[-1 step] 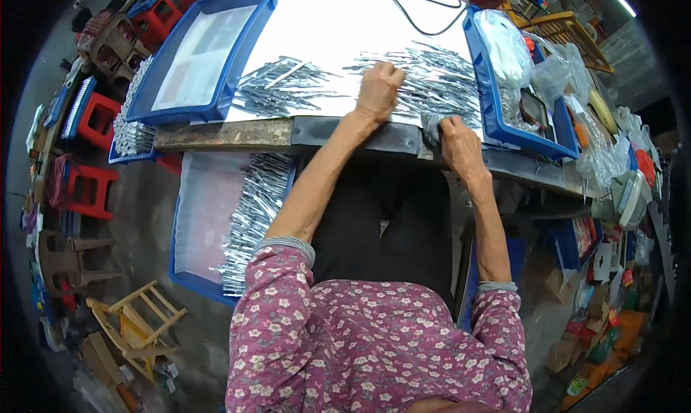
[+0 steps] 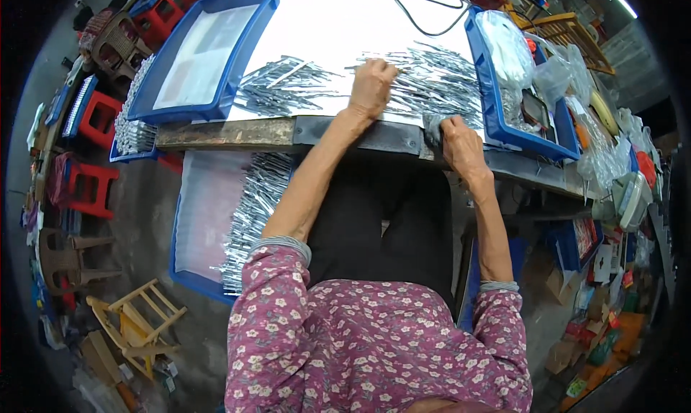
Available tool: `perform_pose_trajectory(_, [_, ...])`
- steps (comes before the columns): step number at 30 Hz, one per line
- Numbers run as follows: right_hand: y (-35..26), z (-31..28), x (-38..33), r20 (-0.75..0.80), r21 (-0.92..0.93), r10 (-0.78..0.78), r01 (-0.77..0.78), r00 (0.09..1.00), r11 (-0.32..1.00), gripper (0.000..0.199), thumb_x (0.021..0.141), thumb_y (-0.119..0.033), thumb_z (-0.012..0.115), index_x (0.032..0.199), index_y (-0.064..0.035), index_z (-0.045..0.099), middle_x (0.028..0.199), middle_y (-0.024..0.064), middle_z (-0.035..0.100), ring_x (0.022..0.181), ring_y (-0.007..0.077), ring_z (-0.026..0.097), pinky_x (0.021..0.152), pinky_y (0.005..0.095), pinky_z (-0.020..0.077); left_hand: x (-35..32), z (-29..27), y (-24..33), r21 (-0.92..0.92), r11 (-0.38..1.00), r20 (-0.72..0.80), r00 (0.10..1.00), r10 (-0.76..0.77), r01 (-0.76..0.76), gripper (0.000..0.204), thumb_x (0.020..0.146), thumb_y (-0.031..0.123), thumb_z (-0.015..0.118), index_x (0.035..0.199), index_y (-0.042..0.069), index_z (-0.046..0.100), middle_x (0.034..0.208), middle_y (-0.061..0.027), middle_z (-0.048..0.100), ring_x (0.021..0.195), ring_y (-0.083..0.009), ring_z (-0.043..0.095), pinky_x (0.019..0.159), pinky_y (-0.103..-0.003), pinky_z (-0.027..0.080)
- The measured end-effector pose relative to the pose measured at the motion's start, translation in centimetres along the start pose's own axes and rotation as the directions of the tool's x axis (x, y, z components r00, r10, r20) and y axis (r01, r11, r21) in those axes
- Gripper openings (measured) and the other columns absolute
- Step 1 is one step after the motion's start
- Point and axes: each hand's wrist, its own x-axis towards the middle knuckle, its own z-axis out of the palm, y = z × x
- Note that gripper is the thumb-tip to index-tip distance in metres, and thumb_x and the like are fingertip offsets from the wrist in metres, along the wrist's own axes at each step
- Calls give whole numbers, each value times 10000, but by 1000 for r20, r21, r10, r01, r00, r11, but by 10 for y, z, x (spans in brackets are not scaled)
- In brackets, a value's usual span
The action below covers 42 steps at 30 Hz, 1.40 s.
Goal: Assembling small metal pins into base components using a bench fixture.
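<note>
My left hand (image 2: 371, 90) is closed, fingers curled downward, at the left end of a loose pile of thin grey metal strips (image 2: 440, 78) on the white tabletop (image 2: 331, 24). What its fingers grip, if anything, is hidden. At the table's front edge, my right hand (image 2: 464, 148) is closed on a crumpled dark grey cloth (image 2: 433, 127), just in front of that pile. A second, smaller pile of similar strips (image 2: 284, 85) lies to the left, apart from both hands.
A lined blue tray (image 2: 216, 114) stands at the table's left, and a blue tray of plastic bags (image 2: 493, 118) at its right. Below the edge sits a blue bin (image 2: 188, 280) with many metal strips. A black loop (image 2: 432, 33) lies far back. Red stools (image 2: 90, 190) stand left.
My left hand has shifted slightly left and a little farther away, off the pile's near part. The right hand and cloth stay nearly where they were.
</note>
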Motion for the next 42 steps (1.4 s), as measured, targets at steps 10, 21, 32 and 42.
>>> perform_pose_trajectory(10, [7,-3,-2,-1,28,-99,99,995,995,49,750,-7,481,789,-13,510,776,158,521,716,352,546,605,430,423,-29,-82,-95,511,790,-8,921,-389,338,109,660,46,586,766,32,570,808,-120,533,812,-287,512,707,-452,409])
perform_pose_trajectory(21, [22,9,-10,-204,634,332,-134,921,762,153,808,-103,533,840,34,593,612,73,555,542,105,481,514,254,386,-33,-74,-101,607,743,36,924,-380,282,170,706,39,529,874,14,533,869,-128,544,860,-280,516,737,-463,391])
perform_pose_trajectory(32, [29,3,-19,240,971,527,-198,815,-136,109,847,-81,526,891,18,538,646,60,581,527,84,548,461,172,422,-26,-70,-94,521,814,36,947,-319,255,117,769,4,427,869,32,481,843,-128,550,837,-301,519,739,-441,361])
perform_pose_trajectory(42, [9,-1,-24,122,992,509,-111,852,-52,131,843,-71,529,934,21,549,644,40,568,534,61,523,480,154,400,-8,-64,4,-305,891,7,937,-350,335,160,863,65,402,903,-41,515,783,-139,545,688,-232,529,638,-333,427])
